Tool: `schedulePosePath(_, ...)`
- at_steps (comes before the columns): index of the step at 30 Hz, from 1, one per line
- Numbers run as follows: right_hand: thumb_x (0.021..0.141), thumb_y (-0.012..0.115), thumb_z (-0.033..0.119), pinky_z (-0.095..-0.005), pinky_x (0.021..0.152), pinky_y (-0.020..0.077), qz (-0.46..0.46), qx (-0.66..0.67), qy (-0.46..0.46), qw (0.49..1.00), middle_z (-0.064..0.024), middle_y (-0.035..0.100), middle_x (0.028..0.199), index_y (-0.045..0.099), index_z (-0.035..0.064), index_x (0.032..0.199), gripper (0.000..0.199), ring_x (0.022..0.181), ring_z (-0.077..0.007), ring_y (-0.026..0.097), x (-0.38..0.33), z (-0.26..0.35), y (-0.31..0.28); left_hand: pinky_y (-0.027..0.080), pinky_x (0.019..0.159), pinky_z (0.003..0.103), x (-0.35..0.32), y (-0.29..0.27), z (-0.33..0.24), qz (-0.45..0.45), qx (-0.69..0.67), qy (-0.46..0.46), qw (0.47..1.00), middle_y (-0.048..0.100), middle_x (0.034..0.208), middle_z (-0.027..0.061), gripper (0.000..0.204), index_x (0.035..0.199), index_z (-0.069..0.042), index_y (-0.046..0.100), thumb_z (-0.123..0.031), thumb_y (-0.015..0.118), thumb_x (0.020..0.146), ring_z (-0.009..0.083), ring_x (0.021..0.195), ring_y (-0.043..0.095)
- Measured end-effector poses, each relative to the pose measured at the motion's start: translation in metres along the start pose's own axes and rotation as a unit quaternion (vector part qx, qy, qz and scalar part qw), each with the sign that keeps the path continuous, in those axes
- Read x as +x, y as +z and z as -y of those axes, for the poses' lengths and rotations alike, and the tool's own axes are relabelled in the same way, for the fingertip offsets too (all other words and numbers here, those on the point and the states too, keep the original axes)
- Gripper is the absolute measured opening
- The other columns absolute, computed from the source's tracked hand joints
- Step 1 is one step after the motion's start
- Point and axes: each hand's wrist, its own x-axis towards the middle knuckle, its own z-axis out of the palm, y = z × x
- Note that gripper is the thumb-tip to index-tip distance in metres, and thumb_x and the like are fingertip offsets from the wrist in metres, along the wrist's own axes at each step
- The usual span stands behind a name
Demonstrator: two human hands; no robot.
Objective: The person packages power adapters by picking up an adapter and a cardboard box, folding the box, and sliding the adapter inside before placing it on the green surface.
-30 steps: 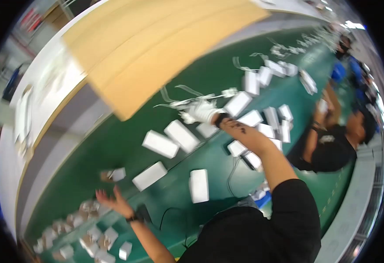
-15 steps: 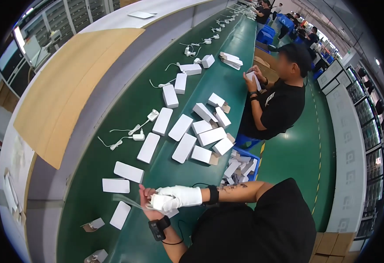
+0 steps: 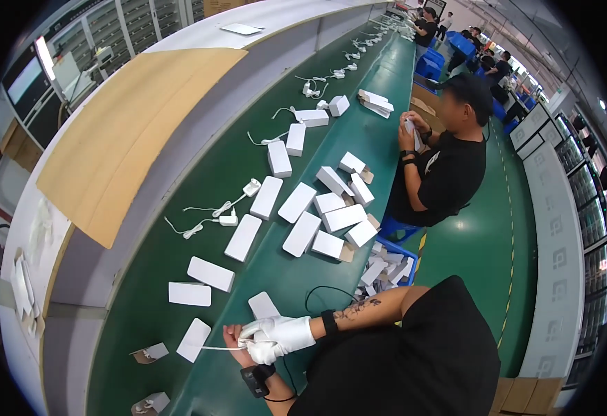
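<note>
My right hand (image 3: 280, 335), in a white glove below a tattooed forearm with a black wristband, is pressed against my bare left hand (image 3: 235, 341), which has a dark watch (image 3: 255, 380) on its wrist. Both hands grip a white cable (image 3: 210, 348) whose thin end sticks out to the left. They hover over the near edge of the green conveyor belt (image 3: 178, 256). A flat white box (image 3: 263, 305) lies just above my hands, and another white box (image 3: 194, 340) lies to their left.
Several white boxes and loose white chargers with cables (image 3: 228, 211) lie along the belt. A person in a black shirt (image 3: 449, 170) sits at the right edge, handling a white item. A blue crate (image 3: 390, 267) holds boxes. A brown board (image 3: 137, 132) lies on the left shelf.
My right hand has come back from the belt's far side to my left hand, which was open and has closed. The view swung from the far belt to my hands.
</note>
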Motion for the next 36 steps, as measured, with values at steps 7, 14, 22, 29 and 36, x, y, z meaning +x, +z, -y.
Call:
schedulePosePath(7,0.081,0.063,0.017,-0.0287,0.078,0.045,-0.011,0.222,0.089,0.971,-0.009,0.056,0.097,0.056,0.003,0.107,0.03,0.088,-0.0191,0.054,0.02,-0.025,0.023,0.047,0.074,0.028,-0.016,0.069,0.007,-0.316,0.26,0.245,0.879,0.06,0.077,0.0038,0.02,0.086,-0.003,0.058,-0.021,0.052,0.094,0.013,0.074,0.057)
schedulePosePath(14,0.093,0.051,0.017,-0.0286,0.065,0.0486,-0.087,0.313,0.205,0.923,-0.0062,0.06,0.092,0.058,0.0055,0.099,0.015,0.073,-0.0149,0.058,0.045,0.0,0.032,0.046,0.079,0.026,-0.025,0.073,-0.013,-0.263,0.45,0.256,0.814,0.065,0.091,0.0046,0.012,0.096,0.0,0.064,-0.006,0.056,0.089,0.0132,0.087,0.059)
schedulePosePath(22,0.084,0.066,0.02,-0.0265,0.069,0.0538,0.026,0.442,0.189,0.877,-0.0112,0.056,0.114,0.047,0.0047,0.123,0.047,0.086,-0.0155,0.06,0.029,-0.046,0.029,0.035,0.096,0.053,-0.064,0.042,-0.122,-0.29,0.926,0.192,0.146,0.047,0.128,0.0074,0.075,0.128,-0.015,0.046,-0.019,0.08,0.061,0.0273,0.122,0.042)
schedulePosePath(29,0.085,0.065,0.027,-0.0261,0.067,0.0538,0.071,0.584,0.232,0.774,-0.014,0.055,0.117,0.044,0.0025,0.127,0.053,0.084,-0.0163,0.06,0.03,0.038,0.011,0.039,0.099,0.042,-0.081,-0.018,-0.206,-0.132,0.711,0.04,0.69,0.05,0.125,0.0054,0.088,0.13,-0.011,0.043,-0.02,0.087,0.054,0.0226,0.117,0.048)
schedulePosePath(36,0.084,0.061,0.02,-0.0293,0.063,0.0528,0.107,0.446,0.2,0.866,-0.0159,0.062,0.102,0.053,-0.0015,0.115,0.038,0.08,-0.0201,0.062,0.046,0.03,0.009,0.041,0.095,0.034,-0.086,0.071,-0.138,-0.004,0.639,0.007,0.769,0.054,0.117,0.0048,0.084,0.124,-0.006,0.048,-0.025,0.089,0.053,0.019,0.11,0.051)
